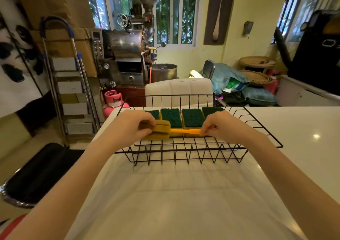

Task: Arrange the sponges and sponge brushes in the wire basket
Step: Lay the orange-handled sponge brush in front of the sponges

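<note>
Gripping sponge brush (161,132): both hands (128,124) (223,125) | white counter (303,129) | cluttered room

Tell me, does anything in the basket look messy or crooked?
Nothing stands out. Four green-topped sponges sit in a tidy row inside the wire basket, and the sponge brush is held level by the left hand and right hand.

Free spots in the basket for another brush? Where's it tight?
Free: the wire basket floor between the sponge brush and the near rim, and the countertop in front. Crowded: four green-topped sponges fill the far row; the left hand and right hand hold the brush across the middle.
</note>
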{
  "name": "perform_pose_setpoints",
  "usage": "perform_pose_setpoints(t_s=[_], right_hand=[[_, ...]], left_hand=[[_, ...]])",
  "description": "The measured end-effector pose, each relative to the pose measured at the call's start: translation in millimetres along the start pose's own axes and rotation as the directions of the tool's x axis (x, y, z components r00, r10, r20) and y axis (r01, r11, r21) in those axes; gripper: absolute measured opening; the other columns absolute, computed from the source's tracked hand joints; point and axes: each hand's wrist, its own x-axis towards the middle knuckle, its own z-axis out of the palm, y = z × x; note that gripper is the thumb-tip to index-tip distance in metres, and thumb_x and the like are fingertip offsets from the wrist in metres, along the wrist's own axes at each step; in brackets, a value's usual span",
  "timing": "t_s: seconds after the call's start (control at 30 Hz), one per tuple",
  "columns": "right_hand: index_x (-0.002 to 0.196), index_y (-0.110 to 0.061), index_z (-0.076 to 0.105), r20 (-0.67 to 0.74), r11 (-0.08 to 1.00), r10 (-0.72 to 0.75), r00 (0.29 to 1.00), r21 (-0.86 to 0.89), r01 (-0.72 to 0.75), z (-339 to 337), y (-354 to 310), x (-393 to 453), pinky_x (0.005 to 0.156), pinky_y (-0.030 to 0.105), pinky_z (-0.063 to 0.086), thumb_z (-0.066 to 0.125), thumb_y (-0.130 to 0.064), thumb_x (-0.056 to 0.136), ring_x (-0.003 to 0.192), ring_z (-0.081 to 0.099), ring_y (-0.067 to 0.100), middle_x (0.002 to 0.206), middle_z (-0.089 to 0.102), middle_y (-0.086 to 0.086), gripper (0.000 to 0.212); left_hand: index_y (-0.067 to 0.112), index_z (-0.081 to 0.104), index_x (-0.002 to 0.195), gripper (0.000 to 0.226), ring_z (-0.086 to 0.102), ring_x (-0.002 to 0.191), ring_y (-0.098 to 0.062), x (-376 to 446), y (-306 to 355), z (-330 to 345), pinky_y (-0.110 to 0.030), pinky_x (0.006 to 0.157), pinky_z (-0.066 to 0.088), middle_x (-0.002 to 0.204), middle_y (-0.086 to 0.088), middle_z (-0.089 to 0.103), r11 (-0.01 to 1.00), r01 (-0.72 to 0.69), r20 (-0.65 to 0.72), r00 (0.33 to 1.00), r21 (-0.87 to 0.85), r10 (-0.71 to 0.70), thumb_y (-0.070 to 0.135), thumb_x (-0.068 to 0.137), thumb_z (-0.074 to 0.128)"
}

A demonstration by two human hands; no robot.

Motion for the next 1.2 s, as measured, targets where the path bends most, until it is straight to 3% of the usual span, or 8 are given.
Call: perform_pose_setpoints(t_s=[0.17, 0.23, 0.37, 0.5, 0.7, 0.83, 0.97, 1.2], right_hand=[[0.097, -0.020, 0.072, 0.090, 0.996, 0.010, 0.996, 0.085, -0.018, 6.5, -0.5, 3.0, 0.064, 0.012, 0.038, 0.056, -0.016, 0.087, 0.077, 0.053, 0.005, 0.079, 0.054, -0.016, 0.019], [0.102, -0.019, 0.070, 0.130, 0.994, 0.008, 0.991, 0.105, -0.022, 8.4, -1.0, 3.3, 0.064, 0.011, 0.035, 0.056, -0.022, 0.088, 0.079, 0.051, 0.003, 0.079, 0.051, -0.020, 0.020], [0.106, -0.018, 0.066, 0.225, 0.992, 0.011, 0.974, 0.123, -0.039, 12.2, -0.3, 3.7, 0.074, 0.017, 0.041, 0.054, -0.029, 0.088, 0.094, 0.055, 0.012, 0.097, 0.060, -0.006, 0.024], [0.107, -0.017, 0.066, 0.246, 0.987, 0.027, 0.969, 0.144, -0.064, 11.9, -0.5, 3.0, 0.086, 0.026, 0.043, 0.053, -0.032, 0.088, 0.100, 0.058, 0.017, 0.108, 0.066, 0.002, 0.027], [0.107, -0.020, 0.065, 0.240, 0.985, 0.030, 0.970, 0.155, -0.069, 13.3, -0.2, 2.8, 0.072, 0.018, 0.040, 0.052, -0.032, 0.089, 0.092, 0.054, 0.013, 0.100, 0.062, -0.003, 0.025], [0.111, -0.023, 0.061, 0.222, 0.986, 0.049, 0.974, 0.145, -0.083, 10.5, 1.4, 2.0, 0.087, 0.027, 0.041, 0.053, -0.032, 0.089, 0.100, 0.054, 0.015, 0.110, 0.061, -0.002, 0.026], [0.116, -0.023, 0.058, 0.207, 0.987, 0.049, 0.977, 0.141, -0.079, 5.9, 2.4, -1.7, 0.086, 0.026, 0.040, 0.054, -0.033, 0.088, 0.100, 0.053, 0.013, 0.109, 0.059, -0.004, 0.031], [0.115, -0.026, 0.059, 0.173, 0.988, 0.034, 0.984, 0.145, -0.060, -5.9, -0.7, -9.1, 0.092, 0.031, 0.044, 0.054, -0.033, 0.088, 0.106, 0.055, 0.016, 0.119, 0.062, -0.001, 0.029]], left_hand=[[0.024, 0.064, 0.105, 0.025, 0.054, 0.095, -0.012, 1.2, -2.3, 3.0, -0.023, 0.085, 0.042, 0.111, 0.001, 0.065, 0.997, 0.040, 0.098, 0.994, 0.062, -0.046, 0.018, 0.081, 0.062], [0.023, 0.064, 0.105, 0.025, 0.054, 0.096, -0.012, 1.8, -3.1, 3.4, -0.024, 0.086, 0.042, 0.112, 0.001, 0.064, 0.995, 0.048, 0.120, 0.991, 0.083, -0.058, 0.017, 0.081, 0.062], [0.021, 0.064, 0.108, 0.028, 0.055, 0.106, -0.018, 3.2, -5.1, 4.6, -0.031, 0.096, 0.045, 0.118, -0.001, 0.062, 0.991, 0.077, 0.167, 0.981, 0.108, -0.094, 0.013, 0.081, 0.061], [0.020, 0.065, 0.109, 0.029, 0.055, 0.108, -0.017, 4.5, -6.4, 6.0, -0.025, 0.094, 0.041, 0.120, -0.001, 0.061, 0.990, 0.060, 0.191, 0.978, 0.126, -0.083, 0.011, 0.082, 0.059], [0.019, 0.064, 0.111, 0.029, 0.053, 0.110, -0.017, 5.1, -8.2, 6.9, -0.022, 0.093, 0.038, 0.123, 0.000, 0.060, 0.990, 0.060, 0.231, 0.969, 0.124, -0.088, 0.014, 0.083, 0.059], [0.020, 0.064, 0.111, 0.027, 0.055, 0.109, -0.016, 3.3, -8.7, 5.9, -0.025, 0.094, 0.040, 0.121, -0.001, 0.061, 0.992, 0.072, 0.241, 0.966, 0.099, -0.094, 0.018, 0.085, 0.056], [0.021, 0.063, 0.112, 0.026, 0.053, 0.104, -0.013, 1.0, -9.0, 2.2, -0.021, 0.084, 0.037, 0.120, 0.000, 0.061, 0.996, 0.085, 0.253, 0.963, 0.039, -0.092, 0.022, 0.087, 0.053], [0.025, 0.060, 0.113, 0.027, 0.050, 0.113, -0.015, -3.9, -0.1, -6.5, -0.027, 0.096, 0.037, 0.124, 0.001, 0.058, 0.997, 0.052, 0.256, 0.964, 0.064, -0.066, 0.027, 0.089, 0.048]])
